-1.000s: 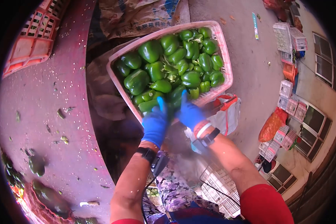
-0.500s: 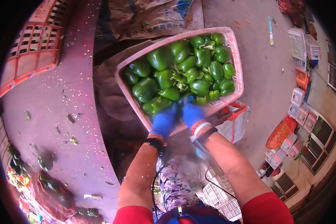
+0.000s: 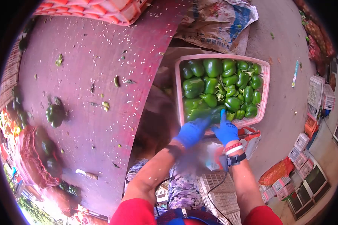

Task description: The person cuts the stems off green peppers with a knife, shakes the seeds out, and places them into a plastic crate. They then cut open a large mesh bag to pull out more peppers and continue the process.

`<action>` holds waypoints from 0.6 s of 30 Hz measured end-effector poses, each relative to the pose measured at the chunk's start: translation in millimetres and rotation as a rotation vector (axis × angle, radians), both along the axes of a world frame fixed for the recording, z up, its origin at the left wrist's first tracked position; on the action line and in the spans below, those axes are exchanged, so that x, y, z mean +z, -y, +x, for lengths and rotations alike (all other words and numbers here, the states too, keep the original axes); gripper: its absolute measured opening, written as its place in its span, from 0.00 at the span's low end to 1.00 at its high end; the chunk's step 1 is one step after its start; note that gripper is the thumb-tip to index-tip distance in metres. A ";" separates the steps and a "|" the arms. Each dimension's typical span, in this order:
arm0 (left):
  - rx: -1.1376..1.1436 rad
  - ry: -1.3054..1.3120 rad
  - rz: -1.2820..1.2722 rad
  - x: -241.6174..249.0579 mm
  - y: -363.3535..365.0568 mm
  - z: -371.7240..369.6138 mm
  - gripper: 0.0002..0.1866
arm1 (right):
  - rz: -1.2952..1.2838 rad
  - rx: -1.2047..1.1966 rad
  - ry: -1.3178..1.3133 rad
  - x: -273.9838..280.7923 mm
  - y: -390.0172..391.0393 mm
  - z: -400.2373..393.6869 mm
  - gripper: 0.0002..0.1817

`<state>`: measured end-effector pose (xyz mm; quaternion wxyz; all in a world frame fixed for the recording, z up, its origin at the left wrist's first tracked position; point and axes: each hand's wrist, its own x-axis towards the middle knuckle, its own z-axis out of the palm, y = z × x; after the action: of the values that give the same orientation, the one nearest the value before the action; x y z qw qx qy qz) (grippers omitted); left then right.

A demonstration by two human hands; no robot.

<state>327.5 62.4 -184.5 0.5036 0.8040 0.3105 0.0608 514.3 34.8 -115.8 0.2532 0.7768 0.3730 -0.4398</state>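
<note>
Green bell peppers (image 3: 210, 86) fill a pink-white plastic crate (image 3: 267, 90). My left hand (image 3: 192, 133), in a blue glove, is at the crate's near left edge by the lower peppers; its fingers are smeared by motion. Beside it, my right hand (image 3: 226, 131), also gloved in blue, lies at the near rim, thumb and fingers apart, with a finger pointing up against the lowest peppers. Nothing is visibly held in the right hand.
On the left a purplish table (image 3: 101, 45) bears a knife (image 3: 87, 174), a loose pepper (image 3: 55, 114), scraps and a red mesh bag (image 3: 33, 157). An orange-red crate (image 3: 101, 9) stands at the top. Printed sacks (image 3: 214, 28) lie beyond the peppers; stacked crates (image 3: 315, 90) are at right.
The view has turned left, so the crate appears farther right and more of the table shows. My hands have moved apart somewhat at the near rim.
</note>
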 end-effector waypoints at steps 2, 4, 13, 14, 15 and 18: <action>0.044 0.073 -0.031 27.6 -12.3 -33.3 0.25 | 0.356 0.087 -0.047 -7.0 4.9 -23.9 0.56; 0.167 -0.027 -0.088 30.3 -14.8 -64.0 0.19 | 0.608 0.189 -0.258 -32.7 -0.3 -45.1 0.55; 0.307 -0.609 0.256 -113.2 -42.6 -92.8 0.21 | 0.655 0.078 -0.123 -90.3 18.3 -68.7 0.49; 0.247 -0.660 0.437 -117.7 -57.2 -81.5 0.22 | 0.657 0.085 -0.116 -92.4 20.2 -68.2 0.50; 0.198 -0.716 0.624 -122.0 -72.1 -70.1 0.22 | 0.649 0.097 -0.115 -95.4 22.3 -67.1 0.51; 0.611 -0.379 0.278 -146.4 -91.0 -54.3 0.21 | 0.657 0.117 -0.124 -100.7 28.5 -66.3 0.52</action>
<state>273.2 153.3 -330.9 0.2822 0.7320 0.6121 0.0999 448.0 6.3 -216.5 -0.0090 0.7659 0.5536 -0.3269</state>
